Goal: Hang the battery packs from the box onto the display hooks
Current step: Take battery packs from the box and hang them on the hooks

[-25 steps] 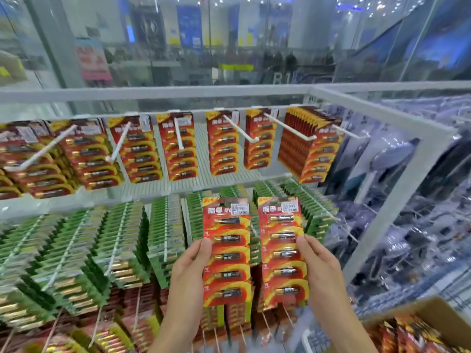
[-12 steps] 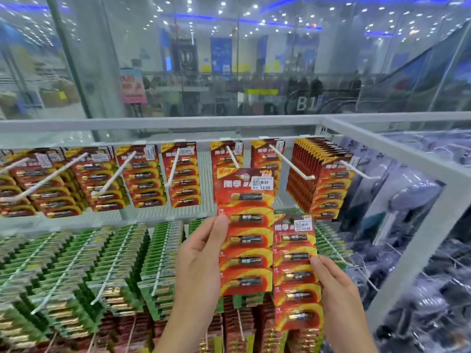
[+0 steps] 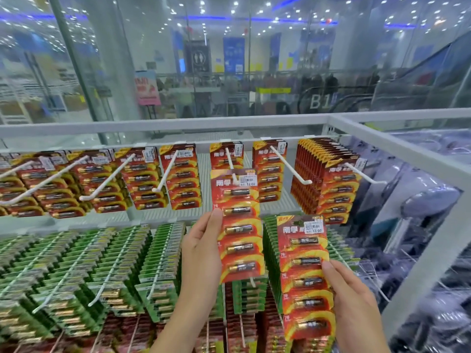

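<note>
My left hand (image 3: 201,253) holds a long red battery pack (image 3: 238,225) by its left edge, upright. The pack's top hole is at the tip of a white display hook (image 3: 231,163) in the upper row. Lower and to the right, my right hand (image 3: 349,299) grips a second red battery pack (image 3: 304,273) by its right edge, in front of the green packs. The box is out of view.
Upper hooks carry red packs, a full stack (image 3: 323,182) at the right and a half-empty hook (image 3: 290,166) beside it. Below hang dense rows of green packs (image 3: 107,266). A white metal frame (image 3: 418,159) borders the rack on the right. Glass wall behind.
My left hand has raised its pack up to the tip of the upper hook. My right hand with the other pack has dropped lower right. The view has tilted upward.
</note>
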Demonstrator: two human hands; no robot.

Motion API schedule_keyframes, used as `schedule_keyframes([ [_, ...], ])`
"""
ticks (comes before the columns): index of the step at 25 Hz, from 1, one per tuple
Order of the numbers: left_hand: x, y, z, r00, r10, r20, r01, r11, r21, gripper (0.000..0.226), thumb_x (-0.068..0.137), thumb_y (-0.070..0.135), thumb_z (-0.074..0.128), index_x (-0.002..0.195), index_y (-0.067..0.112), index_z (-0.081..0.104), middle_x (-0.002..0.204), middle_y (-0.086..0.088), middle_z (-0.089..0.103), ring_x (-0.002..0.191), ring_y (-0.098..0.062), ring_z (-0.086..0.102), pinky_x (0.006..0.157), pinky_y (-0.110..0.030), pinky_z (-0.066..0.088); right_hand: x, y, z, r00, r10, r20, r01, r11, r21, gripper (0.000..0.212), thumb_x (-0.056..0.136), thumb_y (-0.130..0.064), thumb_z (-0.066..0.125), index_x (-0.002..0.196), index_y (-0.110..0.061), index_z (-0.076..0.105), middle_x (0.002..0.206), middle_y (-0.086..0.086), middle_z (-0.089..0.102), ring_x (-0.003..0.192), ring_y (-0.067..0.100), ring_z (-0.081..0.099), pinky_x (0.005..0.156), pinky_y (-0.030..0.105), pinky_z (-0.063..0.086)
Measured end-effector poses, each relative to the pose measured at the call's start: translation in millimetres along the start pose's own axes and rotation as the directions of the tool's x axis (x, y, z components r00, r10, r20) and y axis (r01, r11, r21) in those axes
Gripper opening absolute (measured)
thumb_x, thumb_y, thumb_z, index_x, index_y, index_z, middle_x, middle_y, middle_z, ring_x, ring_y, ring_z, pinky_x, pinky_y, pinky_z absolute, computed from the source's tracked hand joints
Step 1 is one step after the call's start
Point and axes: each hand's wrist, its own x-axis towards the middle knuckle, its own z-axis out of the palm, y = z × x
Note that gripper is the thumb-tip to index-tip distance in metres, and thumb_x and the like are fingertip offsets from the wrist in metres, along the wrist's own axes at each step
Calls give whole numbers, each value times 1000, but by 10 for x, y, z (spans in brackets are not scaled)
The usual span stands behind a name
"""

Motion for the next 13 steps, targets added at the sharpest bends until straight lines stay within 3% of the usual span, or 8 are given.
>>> schedule_keyframes([
  [3, 292, -33, 55, 1000, -3, -19, 3, 999, 44, 32, 108, 37, 50, 107, 19, 77, 98, -11, 80, 84, -33, 79, 70, -44, 65, -10, -101, -4, 999, -24, 35, 25, 999, -35, 28, 92, -14, 64, 68, -13, 78, 73, 10, 77, 55, 22, 73, 67, 41, 49],
  [7, 725, -72, 127, 999, 0, -43, 3, 997, 73, 33, 110, 37, 48, 113, 17, 74, 101, -11, 80, 87, -35, 78, 77, -51, 64, -44, -238, 14, 987, -108, 115, 117, 990, -78, 18, 85, -25, 66, 76, -17, 80, 83, 10, 78, 63, 23, 75, 58, 36, 55],
  [13, 1190, -132, 202, 996, 21, -90, -11, 994, 108, 31, 110, 36, 48, 107, 21, 75, 97, -7, 80, 85, -29, 79, 83, -55, 63, 22, -366, 65, 970, -206, 129, 225, 961, -159, 19, 90, -32, 64, 85, -24, 81, 94, 8, 79, 76, 24, 77, 63, 37, 59],
])
